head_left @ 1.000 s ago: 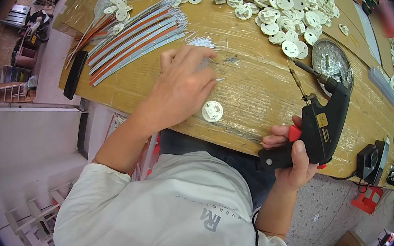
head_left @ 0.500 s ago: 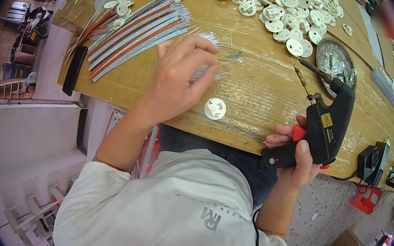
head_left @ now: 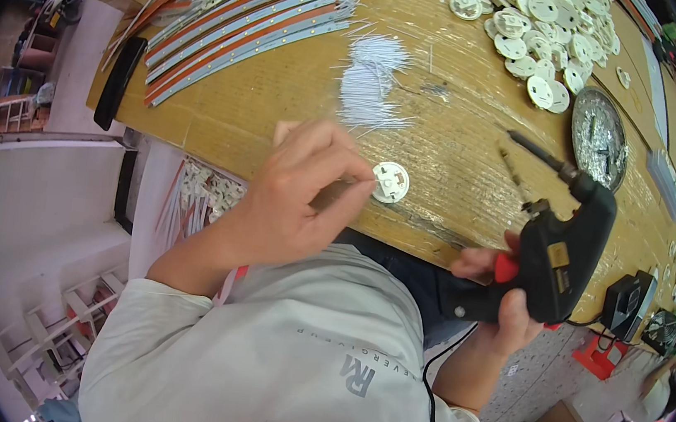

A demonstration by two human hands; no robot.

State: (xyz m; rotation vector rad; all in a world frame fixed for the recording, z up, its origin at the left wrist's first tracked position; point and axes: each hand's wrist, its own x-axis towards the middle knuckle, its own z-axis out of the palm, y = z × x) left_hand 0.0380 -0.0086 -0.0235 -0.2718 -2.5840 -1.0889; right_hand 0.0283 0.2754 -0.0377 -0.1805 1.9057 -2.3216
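My left hand is closed in a pinch at the left edge of a round white plastic disc with small parts on its face. Whatever sits between the fingertips is too small to make out. A pile of short thin white wires lies just beyond this hand. My right hand is wrapped around the grip of a black soldering gun, a finger by its red trigger. Its dark tip points up and left, above the table and apart from the disc. Beside the tip runs a thin feed tube.
White and orange LED strips fan out at the far left, near a black bar. Many white discs are heaped at the far right. A round metal dish holds shiny bits. A black stand is at the right edge.
My left hand has come from the wire pile toward me, down to the disc's edge, fingers pinched. The soldering gun has shifted slightly nearer me. The camera's view has also moved.
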